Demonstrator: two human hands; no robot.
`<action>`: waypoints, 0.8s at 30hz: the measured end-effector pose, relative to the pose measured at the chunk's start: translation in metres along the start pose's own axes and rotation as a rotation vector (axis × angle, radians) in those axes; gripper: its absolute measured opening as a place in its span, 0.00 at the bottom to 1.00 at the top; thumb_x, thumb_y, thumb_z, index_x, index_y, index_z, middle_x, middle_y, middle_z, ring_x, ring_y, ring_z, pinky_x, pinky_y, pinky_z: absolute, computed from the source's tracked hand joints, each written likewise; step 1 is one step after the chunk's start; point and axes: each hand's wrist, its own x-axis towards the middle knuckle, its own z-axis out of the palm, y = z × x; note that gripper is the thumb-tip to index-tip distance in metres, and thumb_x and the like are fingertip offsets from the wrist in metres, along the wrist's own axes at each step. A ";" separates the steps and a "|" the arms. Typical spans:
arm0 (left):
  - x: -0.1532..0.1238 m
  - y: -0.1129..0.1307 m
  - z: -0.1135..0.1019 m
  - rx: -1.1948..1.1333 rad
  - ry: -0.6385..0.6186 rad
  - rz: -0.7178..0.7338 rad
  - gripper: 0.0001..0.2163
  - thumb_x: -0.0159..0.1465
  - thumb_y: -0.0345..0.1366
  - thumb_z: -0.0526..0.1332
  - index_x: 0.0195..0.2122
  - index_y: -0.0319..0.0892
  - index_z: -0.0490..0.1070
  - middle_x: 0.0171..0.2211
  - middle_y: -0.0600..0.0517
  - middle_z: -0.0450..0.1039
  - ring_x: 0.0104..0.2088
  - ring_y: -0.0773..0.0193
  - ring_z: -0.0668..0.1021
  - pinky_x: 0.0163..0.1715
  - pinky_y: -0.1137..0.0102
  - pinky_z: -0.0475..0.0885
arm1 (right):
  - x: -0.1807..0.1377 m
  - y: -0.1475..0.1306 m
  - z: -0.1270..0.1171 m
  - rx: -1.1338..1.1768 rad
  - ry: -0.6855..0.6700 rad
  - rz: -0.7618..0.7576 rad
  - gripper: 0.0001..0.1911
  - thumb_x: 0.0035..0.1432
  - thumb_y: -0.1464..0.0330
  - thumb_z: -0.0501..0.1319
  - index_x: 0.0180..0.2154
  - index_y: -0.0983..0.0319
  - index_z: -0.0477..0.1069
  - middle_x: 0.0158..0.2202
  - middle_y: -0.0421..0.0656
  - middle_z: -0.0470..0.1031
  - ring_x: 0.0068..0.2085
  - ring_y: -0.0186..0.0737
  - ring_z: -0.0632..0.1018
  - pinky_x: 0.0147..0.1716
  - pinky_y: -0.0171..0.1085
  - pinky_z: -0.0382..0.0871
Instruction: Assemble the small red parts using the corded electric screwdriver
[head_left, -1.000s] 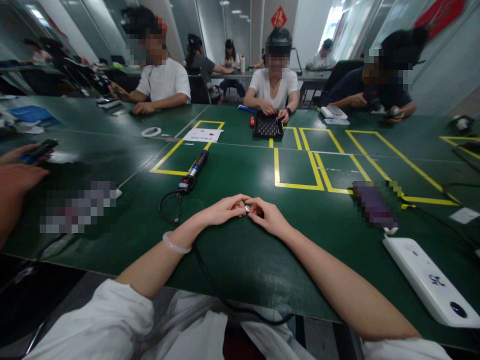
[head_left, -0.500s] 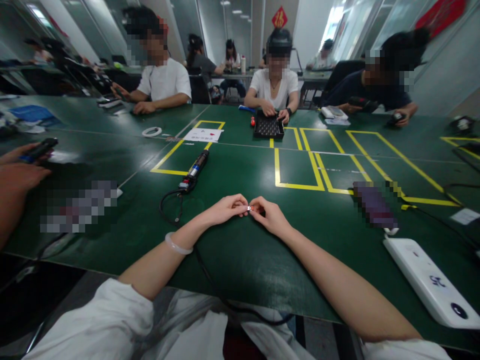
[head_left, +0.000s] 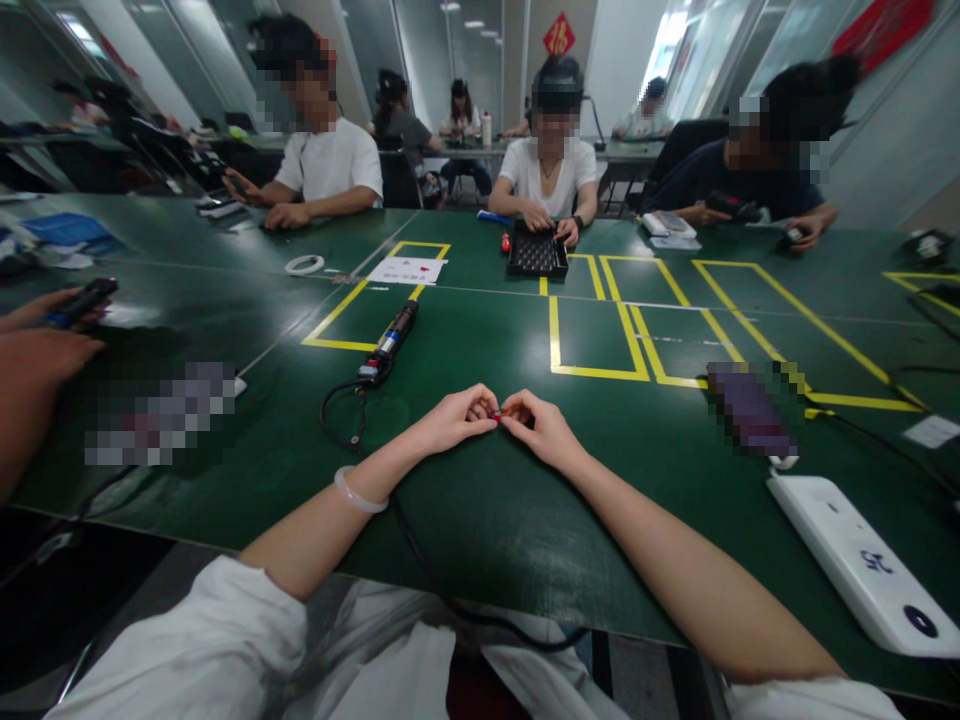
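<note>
Above the near part of the green table [head_left: 480, 530], my two hands meet fingertip to fingertip. My left hand [head_left: 461, 418] is closed in a pinch, thumb against curled fingers. Mirroring it, my right hand [head_left: 536, 428] pinches from the other side. Between the fingertips shows a tiny red part [head_left: 496, 418], too small to name and mostly covered by the fingers. A black, blue and silver cylindrical tool [head_left: 394, 330] with a cord lies on the table beyond my left hand.
Yellow tape outlines [head_left: 600, 375] mark the tabletop ahead. A white power bank [head_left: 855, 560] and a blurred phone [head_left: 750, 410] lie on the right. Across the table a person works over a black tray [head_left: 537, 252]. A co-worker's hand [head_left: 45, 355] reaches in at left.
The small piece between my fingertips showed a white or silvery face before and now shows red. My left fingers have shifted slightly; both hands stay in the same place.
</note>
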 end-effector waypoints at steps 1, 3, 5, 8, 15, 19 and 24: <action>0.000 0.000 0.000 0.005 0.003 0.003 0.10 0.59 0.37 0.63 0.40 0.40 0.67 0.32 0.54 0.69 0.33 0.68 0.73 0.34 0.71 0.68 | 0.000 0.000 0.000 0.004 -0.002 0.001 0.06 0.60 0.67 0.60 0.40 0.60 0.69 0.34 0.40 0.75 0.33 0.35 0.75 0.35 0.35 0.68; 0.000 0.000 0.000 0.027 0.006 0.009 0.10 0.59 0.36 0.62 0.40 0.40 0.67 0.32 0.54 0.69 0.32 0.68 0.73 0.34 0.71 0.68 | 0.000 -0.001 0.000 0.003 -0.006 0.004 0.09 0.59 0.68 0.61 0.42 0.61 0.69 0.35 0.41 0.75 0.35 0.36 0.75 0.36 0.35 0.69; 0.000 0.000 0.001 0.043 0.007 0.014 0.10 0.60 0.37 0.62 0.40 0.40 0.67 0.32 0.53 0.70 0.33 0.67 0.73 0.34 0.71 0.68 | 0.001 -0.001 0.000 -0.017 -0.005 0.012 0.08 0.58 0.69 0.62 0.42 0.61 0.70 0.35 0.42 0.75 0.36 0.37 0.76 0.38 0.36 0.69; 0.000 0.002 -0.001 0.070 -0.007 0.021 0.10 0.60 0.39 0.62 0.40 0.40 0.67 0.33 0.53 0.70 0.34 0.67 0.74 0.35 0.71 0.69 | 0.001 -0.002 0.000 -0.051 -0.003 0.028 0.05 0.58 0.69 0.62 0.38 0.62 0.72 0.33 0.42 0.75 0.35 0.37 0.75 0.37 0.36 0.68; -0.003 -0.006 -0.047 0.563 0.346 0.048 0.13 0.65 0.45 0.56 0.42 0.42 0.69 0.42 0.48 0.72 0.44 0.58 0.74 0.47 0.63 0.69 | 0.002 -0.002 0.000 -0.066 0.025 0.030 0.05 0.58 0.69 0.62 0.38 0.61 0.72 0.32 0.40 0.74 0.33 0.35 0.73 0.35 0.34 0.66; -0.015 -0.028 -0.089 0.916 0.602 -0.181 0.21 0.62 0.44 0.60 0.54 0.41 0.66 0.55 0.43 0.65 0.56 0.49 0.68 0.56 0.55 0.63 | 0.001 -0.002 0.000 -0.071 0.018 0.026 0.05 0.58 0.69 0.62 0.38 0.61 0.72 0.33 0.41 0.74 0.34 0.36 0.74 0.35 0.35 0.66; -0.035 -0.052 -0.129 1.019 0.598 -0.548 0.32 0.60 0.50 0.61 0.61 0.38 0.60 0.62 0.38 0.58 0.57 0.43 0.67 0.54 0.54 0.64 | 0.001 -0.002 0.001 -0.083 0.019 0.029 0.05 0.58 0.69 0.62 0.38 0.61 0.72 0.33 0.41 0.74 0.34 0.36 0.74 0.35 0.35 0.66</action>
